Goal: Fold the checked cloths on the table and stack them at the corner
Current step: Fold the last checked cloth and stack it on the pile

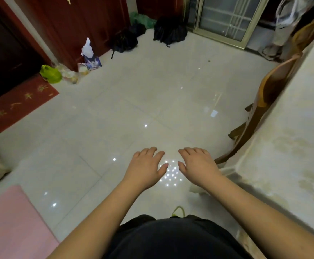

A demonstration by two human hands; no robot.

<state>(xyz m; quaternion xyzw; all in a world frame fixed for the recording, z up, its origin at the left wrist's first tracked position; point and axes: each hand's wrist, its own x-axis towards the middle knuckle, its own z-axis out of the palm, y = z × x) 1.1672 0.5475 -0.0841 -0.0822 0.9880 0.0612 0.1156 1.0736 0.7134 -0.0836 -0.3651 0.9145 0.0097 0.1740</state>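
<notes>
- Fingers (153,152) of left hand (146,168) and right hand (199,165) spread loose, holding nothing; both hover over the floor (133,109)
- Checked cloths not in view; bench (290,139) at right, covered in pale cloth
- Step: likely approach, folding not begun; next move calls for turning toward bench

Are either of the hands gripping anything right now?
No. The left hand and right hand are both empty, palms down, fingers spread, over the floor.

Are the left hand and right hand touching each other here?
Apart. The head view shows the left hand and right hand held out side by side, palms down, with a strip of shiny floor visible between them.
</notes>
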